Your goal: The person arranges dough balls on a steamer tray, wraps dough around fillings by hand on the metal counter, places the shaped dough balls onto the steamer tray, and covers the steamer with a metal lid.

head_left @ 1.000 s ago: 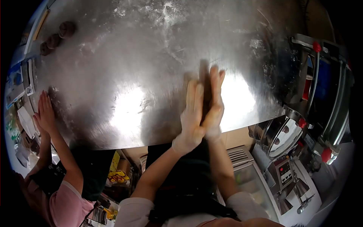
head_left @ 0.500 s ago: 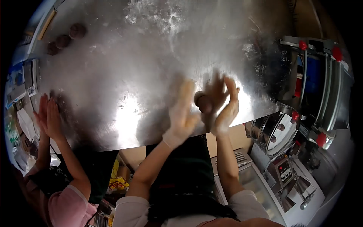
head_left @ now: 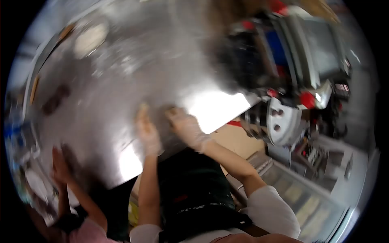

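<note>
My left hand (head_left: 147,130), in a clear glove, is held edge-on over the metal table (head_left: 133,89) near its front edge. Its blurred fingers are stretched out, and nothing shows in them. Just to its right, my gloved right hand (head_left: 186,127) has its fingers curled inward. A small brownish patch shows at its fingertips, but blur hides what it is. Several dark brown balls (head_left: 56,100) lie in a row on the table's left side.
A co-worker's hands (head_left: 60,168) are together at the table's left end. A pale round item (head_left: 91,40) lies at the back left. On the right stand a machine with red knobs (head_left: 307,100) and a white round surface (head_left: 282,121) with dark round spots.
The view has swung right. My hands were close together, then apart with a dark ball between them; now the right fingers are curled and that ball no longer shows clearly.
</note>
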{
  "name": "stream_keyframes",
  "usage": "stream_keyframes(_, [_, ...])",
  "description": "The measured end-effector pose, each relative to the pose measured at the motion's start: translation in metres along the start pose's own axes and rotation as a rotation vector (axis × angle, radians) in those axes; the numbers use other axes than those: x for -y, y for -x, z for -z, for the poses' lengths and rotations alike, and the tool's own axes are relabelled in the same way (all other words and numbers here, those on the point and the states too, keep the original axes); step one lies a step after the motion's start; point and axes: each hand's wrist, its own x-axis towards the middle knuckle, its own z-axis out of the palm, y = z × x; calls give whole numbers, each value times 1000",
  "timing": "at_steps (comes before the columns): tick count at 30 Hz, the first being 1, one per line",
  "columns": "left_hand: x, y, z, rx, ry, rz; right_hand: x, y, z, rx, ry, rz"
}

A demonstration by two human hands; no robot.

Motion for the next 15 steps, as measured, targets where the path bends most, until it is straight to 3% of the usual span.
stream_keyframes(3, [7, 1, 0, -16, -12, -41, -15, 28, 51, -20, -311, -91])
stream_keyframes(6, [-14, -2, -3, 3, -144, -108, -63, 90, 100, -135, -388, -173])
stream_keyframes(7, [-8, -3, -3, 24, -178, -103, -82, 116, 119, -71, -434, -327])
stream_keyframes(11, [-40, -7, -12, 67, -683, -302, -199, 224, 151, -384, -206, -499])
stream_keyframes(15, [-41, -9, -20, 70, -992, -202, -314, 278, 156, -387, -86, -845])
